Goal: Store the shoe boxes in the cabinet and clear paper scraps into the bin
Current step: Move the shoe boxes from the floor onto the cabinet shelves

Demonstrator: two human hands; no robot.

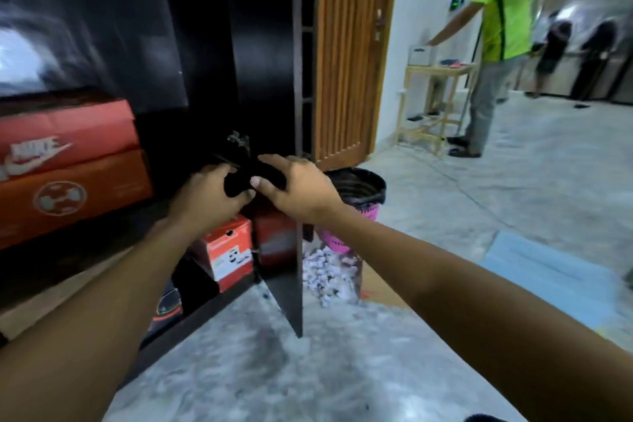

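Marble-floored hallway; black cabinet [205, 62], door open. Left of the grip, shelved: large orange shoe box [68, 164]. Directly below the grip, inside: small orange shoe box [229, 250]. Grip: left hand [209, 195] and right hand [298, 188], fingers curled round one dark object [260, 175], kind unclear. Right of it, lower: pink bin [332, 240], paper scraps [329, 274] at its foot.

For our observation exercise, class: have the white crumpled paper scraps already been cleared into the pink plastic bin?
No, the white crumpled paper scraps lie heaped on the grey floor beside the pink plastic bin.
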